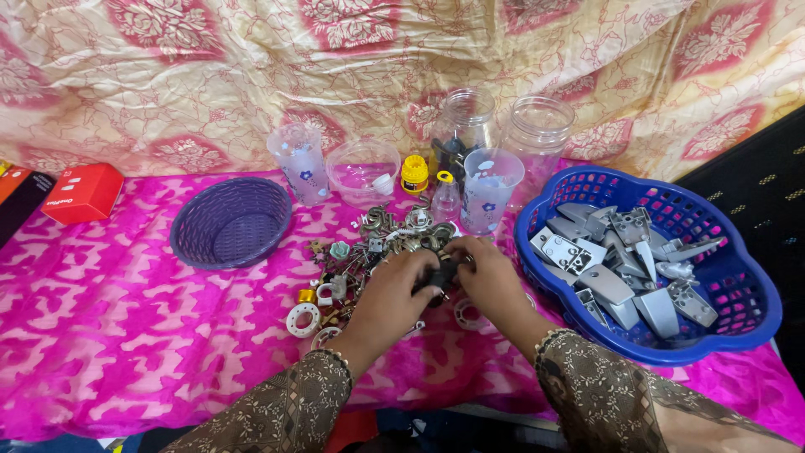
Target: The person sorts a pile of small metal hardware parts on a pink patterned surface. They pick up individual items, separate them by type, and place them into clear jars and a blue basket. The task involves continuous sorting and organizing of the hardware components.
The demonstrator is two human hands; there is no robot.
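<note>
Black, small and hard, a hardware part (pixel 442 273) sits pinched between our left hand (pixel 392 295) and right hand (pixel 490 281), both grips closed on it, above the heap of mixed metal fittings (pixel 369 247) on the pink-clothed desk (pixel 126 335). We judge steady fingertip pressure keeps it from slipping.

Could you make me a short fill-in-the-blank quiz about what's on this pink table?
1. The grey metal brackets lie in the scalloped plastic basket coloured ____.
2. The round purple woven basket holds ____.
3. Both hands, left hand and right hand, meet over the pile of small ____ parts.
4. The red cardboard box sits at the table's far ____ side.

Missing words: blue; nothing; metal; left
</note>
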